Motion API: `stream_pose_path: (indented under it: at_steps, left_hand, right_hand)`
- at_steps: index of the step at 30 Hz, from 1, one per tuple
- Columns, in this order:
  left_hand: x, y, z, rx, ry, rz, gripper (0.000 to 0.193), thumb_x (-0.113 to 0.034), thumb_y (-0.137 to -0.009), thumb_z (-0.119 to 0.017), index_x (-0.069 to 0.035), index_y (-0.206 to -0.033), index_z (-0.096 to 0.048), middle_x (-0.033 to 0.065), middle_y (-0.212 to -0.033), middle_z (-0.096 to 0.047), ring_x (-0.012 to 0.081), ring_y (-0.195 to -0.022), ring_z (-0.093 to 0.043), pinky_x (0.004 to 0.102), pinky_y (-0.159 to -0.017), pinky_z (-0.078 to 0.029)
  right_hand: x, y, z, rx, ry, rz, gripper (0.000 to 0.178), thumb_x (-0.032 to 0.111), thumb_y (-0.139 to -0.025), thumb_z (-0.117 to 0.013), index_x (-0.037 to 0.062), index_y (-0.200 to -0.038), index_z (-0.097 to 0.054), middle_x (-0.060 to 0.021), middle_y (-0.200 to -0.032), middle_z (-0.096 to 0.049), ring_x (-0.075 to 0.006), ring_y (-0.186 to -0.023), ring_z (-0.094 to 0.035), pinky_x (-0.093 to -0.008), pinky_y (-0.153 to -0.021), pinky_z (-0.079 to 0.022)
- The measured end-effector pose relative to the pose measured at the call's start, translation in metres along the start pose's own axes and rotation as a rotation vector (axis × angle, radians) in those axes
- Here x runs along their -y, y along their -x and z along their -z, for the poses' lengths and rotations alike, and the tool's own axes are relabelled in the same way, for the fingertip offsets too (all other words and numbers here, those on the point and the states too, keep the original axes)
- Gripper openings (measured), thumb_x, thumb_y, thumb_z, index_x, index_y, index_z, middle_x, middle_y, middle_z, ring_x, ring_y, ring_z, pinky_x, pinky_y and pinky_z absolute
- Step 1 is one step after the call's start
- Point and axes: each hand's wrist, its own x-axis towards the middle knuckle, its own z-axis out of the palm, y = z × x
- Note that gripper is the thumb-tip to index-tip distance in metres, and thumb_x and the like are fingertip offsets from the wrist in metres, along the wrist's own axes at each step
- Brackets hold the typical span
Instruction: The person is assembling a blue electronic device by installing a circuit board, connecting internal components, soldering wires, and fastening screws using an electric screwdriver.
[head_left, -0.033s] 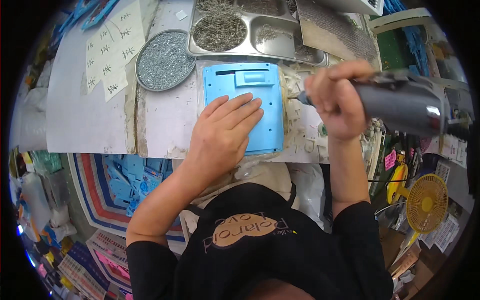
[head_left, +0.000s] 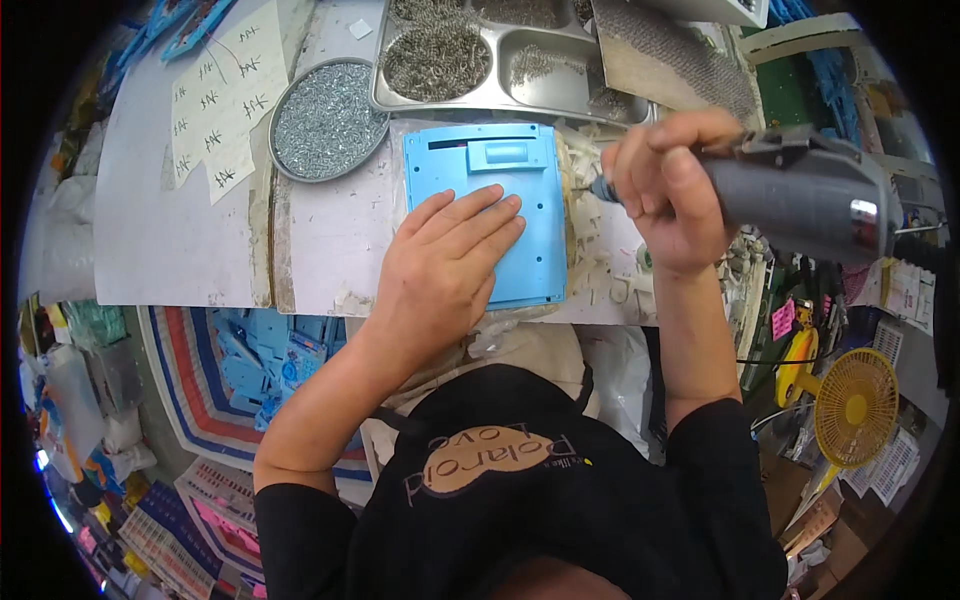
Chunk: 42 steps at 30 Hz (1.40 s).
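A light blue plastic casing (head_left: 522,240) lies flat on the white table, with a slot and a raised rectangular part near its far edge. My left hand (head_left: 440,262) rests on its left and middle part, fingers stretched out and palm down. In my right hand (head_left: 672,195) is a dark grey electric screwdriver (head_left: 800,205), held nearly level with the fingers wrapped round its front end. The tip points left, close to the casing's right edge; whether it touches cannot be made out.
A round dish of small silver screws (head_left: 330,120) stands left of a metal compartment tray (head_left: 480,98) holding springs. White plastic scraps lie right of the casing. A striped bag (head_left: 190,375) with blue parts is below left, a yellow fan (head_left: 855,408) right.
The screwdriver and my right hand have shifted very slightly and look sharper now. My left hand stays on the casing.
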Motion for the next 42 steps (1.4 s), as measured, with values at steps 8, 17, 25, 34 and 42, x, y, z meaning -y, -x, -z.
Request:
stream_pose_path:
  at_steps: [8,17,25,34,42]
  left_hand:
    - [-0.001,-0.002,0.001,0.019,-0.030,0.015,0.046,0.000,-0.075,-0.062,-0.008,-0.119,-0.073,0.0072,-0.131,-0.069,0.0243,-0.130,-0.059,0.0458,-0.113,-0.040]
    - [0.015,-0.015,0.008,-0.010,0.386,0.252,0.038,-0.010,-0.080,-0.070,-0.006,-0.117,-0.072,0.0117,-0.131,-0.067,0.0304,-0.130,-0.057,0.0468,-0.114,-0.038]
    - [0.043,-0.038,0.071,-0.211,-0.149,-0.109,0.032,-0.015,-0.079,-0.080,-0.008,-0.106,-0.066,0.0181,-0.148,-0.050,0.0370,-0.139,-0.047,0.0576,-0.113,-0.037]
    - [0.182,0.445,0.091,-1.367,-0.572,1.642,0.049,-0.034,-0.091,-0.073,0.010,-0.104,-0.057,0.0258,-0.105,-0.066,0.0370,-0.096,-0.066,0.0451,-0.089,-0.051]
    - [0.229,0.352,0.121,-1.074,-1.145,1.273,0.071,-0.043,-0.085,-0.077,0.003,-0.136,-0.056,0.0283,-0.142,-0.051,0.0460,-0.130,-0.049,0.0516,-0.111,-0.039]
  right_hand:
    - [-0.001,-0.011,-0.004,0.028,0.031,-0.074,0.012,0.018,-0.101,-0.052,0.0061,-0.100,-0.051,0.0019,-0.058,-0.041,-0.0111,-0.052,-0.041,-0.0324,-0.060,-0.041]
    - [0.025,0.028,-0.019,-0.017,-0.018,-0.136,0.021,0.024,-0.098,-0.062,0.0077,-0.098,-0.049,0.0021,-0.058,-0.044,-0.0114,-0.047,-0.041,-0.0317,-0.054,-0.040]
    - [0.060,-0.026,-0.022,0.062,-0.048,0.096,0.022,0.025,-0.099,-0.055,0.0055,-0.108,-0.049,0.0025,-0.061,-0.044,-0.0100,-0.051,-0.041,-0.0302,-0.056,-0.038]
    - [0.042,-0.049,0.021,-0.091,-0.127,-0.034,0.013,0.015,-0.101,-0.051,0.0046,-0.108,-0.050,0.0021,-0.063,-0.041,-0.0090,-0.051,-0.038,-0.0275,-0.060,-0.035]
    - [0.035,-0.054,0.024,-0.127,0.012,-0.062,0.025,0.018,-0.099,-0.057,0.0015,-0.117,-0.050,0.0024,-0.066,-0.039,-0.0077,-0.053,-0.039,-0.0276,-0.064,-0.037]
